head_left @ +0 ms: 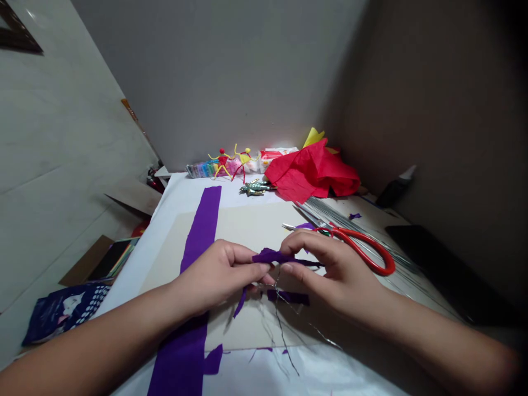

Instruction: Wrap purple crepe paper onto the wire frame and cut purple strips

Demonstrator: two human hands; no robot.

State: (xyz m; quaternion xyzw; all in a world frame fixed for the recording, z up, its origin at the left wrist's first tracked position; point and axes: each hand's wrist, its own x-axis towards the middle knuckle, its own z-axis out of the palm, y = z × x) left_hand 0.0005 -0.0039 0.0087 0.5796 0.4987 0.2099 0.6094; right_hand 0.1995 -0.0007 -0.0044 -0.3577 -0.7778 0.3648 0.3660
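While your left hand and right hand both pinch the purple crepe paper strip between thumb and fingertips, keep that grip firm and even so the paper stays gathered above the cardboard sheet. A thin wire trails down from the pinch; mind it doesn't snag the loose purple scraps. Red-handled scissors lie just beside your right hand, next to a bundle of wires, and red crepe paper sits beyond them, out of your way.

bare left hand, bare right hand, bare forearms, short fingernails
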